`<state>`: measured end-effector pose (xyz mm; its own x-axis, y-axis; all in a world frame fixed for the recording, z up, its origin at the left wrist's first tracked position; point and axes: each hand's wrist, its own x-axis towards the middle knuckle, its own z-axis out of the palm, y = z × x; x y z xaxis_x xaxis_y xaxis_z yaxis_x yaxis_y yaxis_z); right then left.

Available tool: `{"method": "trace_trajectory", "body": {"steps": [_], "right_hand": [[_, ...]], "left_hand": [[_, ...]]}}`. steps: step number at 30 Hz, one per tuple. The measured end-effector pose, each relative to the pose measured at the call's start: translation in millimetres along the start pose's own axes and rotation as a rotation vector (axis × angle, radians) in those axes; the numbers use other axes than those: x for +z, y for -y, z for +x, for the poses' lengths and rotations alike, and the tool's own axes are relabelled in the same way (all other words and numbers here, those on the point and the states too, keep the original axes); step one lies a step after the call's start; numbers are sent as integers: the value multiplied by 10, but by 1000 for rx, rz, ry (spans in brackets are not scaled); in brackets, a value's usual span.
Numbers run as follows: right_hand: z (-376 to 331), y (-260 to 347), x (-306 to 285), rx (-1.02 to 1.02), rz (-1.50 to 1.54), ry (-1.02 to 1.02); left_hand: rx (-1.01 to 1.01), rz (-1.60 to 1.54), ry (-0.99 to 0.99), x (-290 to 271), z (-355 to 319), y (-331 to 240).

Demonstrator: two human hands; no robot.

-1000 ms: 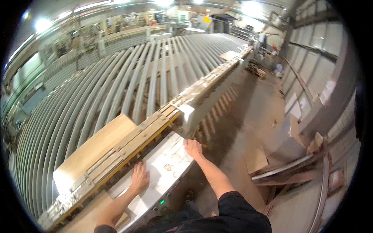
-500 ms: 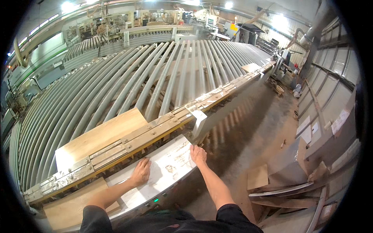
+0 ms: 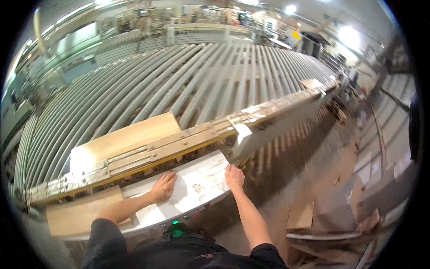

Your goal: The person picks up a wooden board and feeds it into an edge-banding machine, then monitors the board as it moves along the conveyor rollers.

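In front of me is a white worktop [image 3: 186,197] with brown scuffs and worn patches. My left hand [image 3: 164,186] rests on it with the fingers curled in and nothing seen in them. At the worktop's right end, my right hand [image 3: 234,177] is closed round the edge; its fingertips are partly hidden. A light wood-grain panel [image 3: 83,210] lies at the worktop's left, beside and partly under my left forearm. Beyond the rail, another wood-grain panel [image 3: 127,139] lies flat on the metal rollers, apart from both hands.
A long roller conveyor [image 3: 201,89] spreads ahead, edged by a metal rail [image 3: 188,142] with a yellow strip. A white bracket [image 3: 242,132] juts from the rail. A small board [image 3: 311,84] lies far along it. Board offcuts [image 3: 301,215] are at the right, on the brown floor [image 3: 268,197].
The view has turned slightly left, so the scene sits further right and is blurred. Both hands keep their places on the worktop; the panels have not visibly moved.
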<state>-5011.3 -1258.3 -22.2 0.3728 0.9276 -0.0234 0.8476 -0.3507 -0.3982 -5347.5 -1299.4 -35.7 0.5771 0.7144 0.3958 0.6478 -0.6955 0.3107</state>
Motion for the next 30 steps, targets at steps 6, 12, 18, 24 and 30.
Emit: {"method": "trace_trajectory", "body": {"steps": [6,12,18,24,30], "right_hand": [[-121,12,22,-22,26,-26],[-133,-187,-111,-128,11,-16],[-40,56,92,-119,70,-14],[-67,-191,109,-135,138,-165],[-76,-167,199,-130,127,-189]], "left_hand": [[44,-18,32,-72,-66,-39],[38,-41,67,-11,83,-117],[-23,-36,16,-106,-88,-72],[88,-58,-9,12,84,-146],[50,-28,6,1,31,-135]]}}
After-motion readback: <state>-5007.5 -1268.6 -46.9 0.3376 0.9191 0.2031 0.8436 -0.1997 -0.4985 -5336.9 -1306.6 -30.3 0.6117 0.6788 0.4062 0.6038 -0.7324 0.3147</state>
